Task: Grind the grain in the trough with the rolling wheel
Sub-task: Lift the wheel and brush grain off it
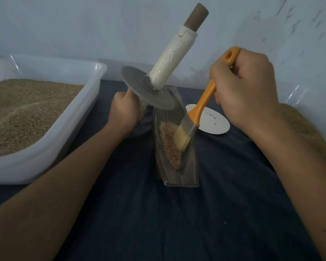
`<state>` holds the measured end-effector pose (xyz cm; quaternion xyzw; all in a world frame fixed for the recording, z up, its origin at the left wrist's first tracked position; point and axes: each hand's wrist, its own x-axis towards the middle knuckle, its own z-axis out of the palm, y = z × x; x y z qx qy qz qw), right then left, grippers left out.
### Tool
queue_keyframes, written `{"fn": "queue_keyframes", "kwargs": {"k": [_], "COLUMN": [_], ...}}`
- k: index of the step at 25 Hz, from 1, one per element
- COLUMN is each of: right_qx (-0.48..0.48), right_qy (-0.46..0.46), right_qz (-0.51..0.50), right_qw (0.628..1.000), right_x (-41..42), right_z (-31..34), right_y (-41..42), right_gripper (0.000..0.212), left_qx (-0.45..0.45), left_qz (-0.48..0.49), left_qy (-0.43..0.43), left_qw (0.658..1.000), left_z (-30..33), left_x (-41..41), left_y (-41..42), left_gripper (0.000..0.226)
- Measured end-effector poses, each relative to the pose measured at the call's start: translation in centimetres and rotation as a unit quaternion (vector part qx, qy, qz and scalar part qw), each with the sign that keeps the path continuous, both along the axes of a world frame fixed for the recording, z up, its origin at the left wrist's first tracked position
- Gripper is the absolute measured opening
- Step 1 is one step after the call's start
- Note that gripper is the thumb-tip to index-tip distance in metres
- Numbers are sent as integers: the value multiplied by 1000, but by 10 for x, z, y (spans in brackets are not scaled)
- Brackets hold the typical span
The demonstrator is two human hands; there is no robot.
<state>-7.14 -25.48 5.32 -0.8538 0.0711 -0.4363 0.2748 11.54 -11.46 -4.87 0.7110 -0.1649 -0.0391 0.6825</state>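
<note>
Starting at the left, you have a white plastic tub (51, 129) standing on the dark-covered bench (158, 223), filled with brown grain. Your left hand (125, 112) is curled around the lower handle of the rolling wheel (147, 89), holding it lifted and tilted above the far end of the trough (179, 174); the metal disc sits clear of the grain, and the upper handle, wrapped in pale tape, points up and to the right. At centre, the narrow trough rests on the bench with its grain (169, 146) heaped along the middle. Your right hand (243, 87) grips the orange handle of a brush (192, 121), whose pale bristles touch the grain inside the trough. Just beyond the trough's right side lies a white disc (213, 121). More grain shows at the far right edge.
</note>
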Motion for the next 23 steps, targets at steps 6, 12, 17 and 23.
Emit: {"fn": "queue_keyframes", "kwargs": {"k": [6,12,17,23], "right_qx": [14,14,2,19], "right_qy": [23,33,-2,10], "right_qz": [35,-5,-18,41], "right_qw": [999,999,1000,999], "right_x": [-7,13,9,-9], "right_z": [-11,-24,-14,-14], "right_y": [12,10,1,16], "right_gripper": [37,34,31,34], "left_qx": [13,-92,-108,-98], "left_qz": [14,5,-11,-4], "left_qy": [-14,65,85,75], "left_qw": [1000,994,990,992], "left_z": [2,-1,0,-2], "left_x": [1,9,10,10], "left_y": [1,0,1,-1], "left_gripper": [39,49,49,45]}}
